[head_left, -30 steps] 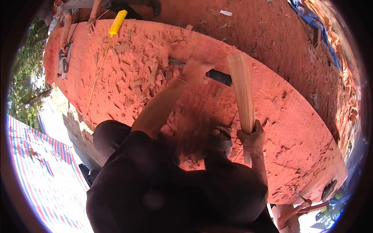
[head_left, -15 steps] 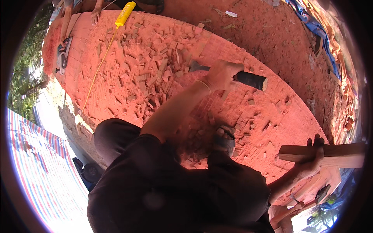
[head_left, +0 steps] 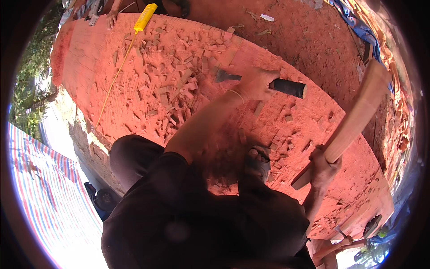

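Observation:
My left hand (head_left: pixel 259 85) is wrapped round a chisel, its dark metal blade (head_left: pixel 228 76) pointing left and its black-wrapped handle (head_left: pixel 290 88) sticking out on the right. It is held over the reddish wooden slab (head_left: pixel 251 54); whether the blade's edge touches the wood I cannot tell. To the lower right, my right hand (head_left: pixel 325 168) grips a thick wooden club (head_left: pixel 360 110) near its lower end. The club slants up and to the right, apart from the chisel. My foot (head_left: pixel 258 163) rests on the slab between the two hands.
Many loose wood chips (head_left: pixel 172 85) cover the slab. A yellow power strip (head_left: pixel 145 17) lies at the far edge, its cord (head_left: pixel 117 76) crossing the wood. Another person's hand (head_left: pixel 111 20) and a power tool (head_left: pixel 93 13) are at far left. Another person's arm (head_left: pixel 329 251) works at lower right.
The club has swung from lying level at the far right to slanting upward, my right hand moving left and up. The chisel has shifted slightly. The other person's power tool has moved off the slab.

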`<state>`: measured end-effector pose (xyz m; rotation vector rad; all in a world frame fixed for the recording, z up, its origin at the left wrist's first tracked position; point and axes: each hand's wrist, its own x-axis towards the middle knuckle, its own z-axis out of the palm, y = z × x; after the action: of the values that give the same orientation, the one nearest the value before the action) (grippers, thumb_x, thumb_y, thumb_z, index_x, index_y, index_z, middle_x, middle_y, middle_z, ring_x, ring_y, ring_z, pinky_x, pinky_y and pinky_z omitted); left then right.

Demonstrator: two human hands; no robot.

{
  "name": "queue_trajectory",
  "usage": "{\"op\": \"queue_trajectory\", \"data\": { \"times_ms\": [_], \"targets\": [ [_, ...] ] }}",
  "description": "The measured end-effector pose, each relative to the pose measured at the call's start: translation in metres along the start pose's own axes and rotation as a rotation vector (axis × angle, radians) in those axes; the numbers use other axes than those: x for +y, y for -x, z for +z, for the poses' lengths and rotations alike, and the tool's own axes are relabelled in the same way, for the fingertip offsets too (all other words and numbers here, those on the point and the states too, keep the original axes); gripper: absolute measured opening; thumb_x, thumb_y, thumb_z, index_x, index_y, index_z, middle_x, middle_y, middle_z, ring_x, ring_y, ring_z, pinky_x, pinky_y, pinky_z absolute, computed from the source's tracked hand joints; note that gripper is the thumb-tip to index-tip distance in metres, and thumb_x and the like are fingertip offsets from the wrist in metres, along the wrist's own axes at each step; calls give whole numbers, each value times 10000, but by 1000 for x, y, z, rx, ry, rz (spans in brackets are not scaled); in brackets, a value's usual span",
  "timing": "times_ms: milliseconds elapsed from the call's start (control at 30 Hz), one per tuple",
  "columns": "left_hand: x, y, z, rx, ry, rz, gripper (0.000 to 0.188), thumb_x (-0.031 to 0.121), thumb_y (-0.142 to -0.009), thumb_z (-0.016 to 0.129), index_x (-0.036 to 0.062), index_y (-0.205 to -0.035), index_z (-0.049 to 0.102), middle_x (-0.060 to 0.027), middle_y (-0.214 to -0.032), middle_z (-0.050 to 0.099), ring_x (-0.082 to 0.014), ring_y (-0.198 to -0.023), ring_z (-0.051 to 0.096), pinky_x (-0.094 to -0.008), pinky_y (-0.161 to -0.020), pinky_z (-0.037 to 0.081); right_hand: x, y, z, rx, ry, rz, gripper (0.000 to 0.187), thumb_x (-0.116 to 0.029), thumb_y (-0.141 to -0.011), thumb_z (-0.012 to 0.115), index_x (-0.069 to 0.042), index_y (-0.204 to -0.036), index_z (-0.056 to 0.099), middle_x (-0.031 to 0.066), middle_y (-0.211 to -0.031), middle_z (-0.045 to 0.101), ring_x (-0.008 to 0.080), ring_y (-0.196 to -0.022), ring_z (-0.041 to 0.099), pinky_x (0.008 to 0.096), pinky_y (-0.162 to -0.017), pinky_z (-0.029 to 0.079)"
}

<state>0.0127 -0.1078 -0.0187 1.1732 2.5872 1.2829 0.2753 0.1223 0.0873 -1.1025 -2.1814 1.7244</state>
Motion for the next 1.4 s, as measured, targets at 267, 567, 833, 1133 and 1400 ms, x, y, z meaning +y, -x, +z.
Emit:
{"op": "queue_trajectory", "data": {
  "times_ms": [267,567,833,1133,1400],
  "targets": [
    [-1,8,-2,21,85,-9,212,175,-678,738,86,-812,599,-127,-671,609,-356,-655,654,-438,-564,487,-135,-23,68,521,-792,-70,266,-178,-827,625,36,-983,598,87,-812,598,207,-774,588,355,-773,500],
    [-4,9,-2,1,-35,-30,200,197,-682,739,124,-816,610,-93,-657,635,-337,-663,674,-466,-578,501,-39,-20,-29,23,-54,-147,230,-137,-815,725,18,-967,649,70,-780,624,152,-692,587,307,-675,487],
    [-9,16,-1,-139,-147,-131,210,194,-680,743,128,-847,635,-124,-714,653,-354,-723,684,-478,-622,524,-75,-6,91,63,0,228,186,-135,-779,694,5,-880,625,81,-750,637,198,-698,608,350,-646,493],
    [-20,90,-55,-156,-82,-246,289,206,-629,762,101,-857,618,-128,-748,667,-350,-763,688,-483,-682,531,45,74,41,-294,147,466,256,-96,-713,762,3,-882,597,73,-735,637,164,-609,615,315,-546,491],
    [33,46,-14,-206,74,18,283,195,-646,739,91,-866,594,-124,-745,643,-374,-728,658,-486,-621,488,-13,34,-38,126,-52,132,109,-69,-805,697,-12,-801,605,64,-642,593,152,-549,547,303,-550,463]
  ]
}}
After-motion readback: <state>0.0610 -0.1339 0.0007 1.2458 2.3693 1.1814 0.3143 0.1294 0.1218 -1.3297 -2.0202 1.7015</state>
